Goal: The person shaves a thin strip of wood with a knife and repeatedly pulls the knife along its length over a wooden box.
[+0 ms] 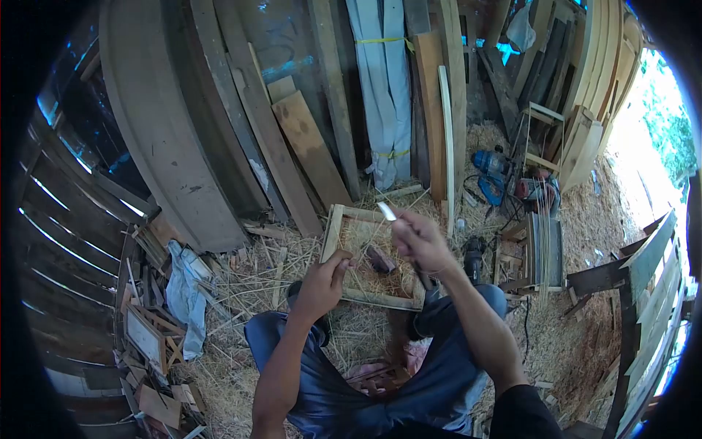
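Observation:
My right hand (421, 240) is closed around a knife, and its short bright blade (386, 211) points up and to the left. A dark length, perhaps the handle, shows below that fist. To the left, my left hand (324, 284) is closed with thumb and fingers pressed together; whatever it pinches is too small to name. Both hands are over a shallow wooden tray or frame (333, 233) on the ground between my feet. Inside it lie a dark brown block (380, 259) and pale shavings.
Long boards (307, 139) and a tied white bundle (380, 95) lean on the back wall. Blue power tools (491, 167) sit at right, near a wooden rack (545, 245). A pale cloth (186, 300) hangs over scraps at left. Shavings (245, 293) cover the floor.

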Demonstrator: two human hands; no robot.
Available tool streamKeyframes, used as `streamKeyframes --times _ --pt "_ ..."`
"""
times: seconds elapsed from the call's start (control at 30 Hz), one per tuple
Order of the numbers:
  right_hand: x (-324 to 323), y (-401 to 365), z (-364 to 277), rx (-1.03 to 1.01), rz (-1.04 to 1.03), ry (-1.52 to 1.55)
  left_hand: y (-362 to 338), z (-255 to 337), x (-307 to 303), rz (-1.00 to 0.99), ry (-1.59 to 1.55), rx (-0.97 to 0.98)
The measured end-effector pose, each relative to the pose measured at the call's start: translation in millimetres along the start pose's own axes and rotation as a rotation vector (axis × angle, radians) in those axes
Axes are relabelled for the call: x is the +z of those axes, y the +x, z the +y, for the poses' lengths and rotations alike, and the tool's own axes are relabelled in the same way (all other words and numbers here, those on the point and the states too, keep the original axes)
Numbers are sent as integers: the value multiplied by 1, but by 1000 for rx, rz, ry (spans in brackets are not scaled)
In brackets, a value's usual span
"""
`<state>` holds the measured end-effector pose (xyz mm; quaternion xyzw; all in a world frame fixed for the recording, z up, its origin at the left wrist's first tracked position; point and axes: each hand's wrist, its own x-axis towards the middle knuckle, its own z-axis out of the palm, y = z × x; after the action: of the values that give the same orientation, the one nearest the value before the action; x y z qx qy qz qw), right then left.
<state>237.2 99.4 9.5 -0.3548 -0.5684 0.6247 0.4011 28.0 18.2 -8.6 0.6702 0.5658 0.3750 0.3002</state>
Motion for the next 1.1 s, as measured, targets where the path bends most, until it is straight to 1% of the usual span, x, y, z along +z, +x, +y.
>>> streamKeyframes --times 0.03,0.1,0.13,0.17,0.23,0.3,0.37,0.43,0.5,0.57,0.63,0.7,0.77,0.83,0.87,0.9,0.97,1.03,1.1 --pt "3 0 3 6 10 10 -1 0 3 24 -35 44" --pt "2 7 7 76 46 37 0 -3 0 -22 -28 7" --pt "-5 12 10 7 46 125 0 -4 0 -50 -27 -27" --pt "-10 11 10 12 46 124 -1 -3 2 -51 -29 -30" --pt "-16 11 3 88 52 78 1 0 8 -25 -89 64" --pt "-16 12 0 61 84 83 3 4 5 -38 -88 62" --pt "-18 13 1 -38 72 66 4 5 2 -50 -87 58" --pt "-17 12 -1 -21 73 78 3 6 -1 -138 -29 -16" --pt "-16 11 -5 2 87 4 3 8 -2 -111 -51 -10" --pt "-15 13 11 13 88 -25 1 7 -2 -82 -73 1" --pt "-12 12 16 24 97 -52 -2 3 -2 -41 -5 47" --pt "-1 9 23 -10 41 4 -1 3 -2 -48 -20 16" --pt "15 4 27 1 40 -11 -1 3 1 -59 -37 -17" --pt "34 -3 29 83 -4 43 -1 2 4 -29 -52 -11" --pt "36 0 40 35 -51 78 0 0 4 -31 -51 -12" --pt "32 2 38 37 -50 81 -1 -2 4 -44 -45 -25" --pt "17 13 27 69 4 10 1 0 3 -59 -38 -43" --pt "16 14 21 83 28 -27 6 8 5 5 -39 40" --pt "19 17 17 3 106 -117 6 6 4 -11 -23 21"
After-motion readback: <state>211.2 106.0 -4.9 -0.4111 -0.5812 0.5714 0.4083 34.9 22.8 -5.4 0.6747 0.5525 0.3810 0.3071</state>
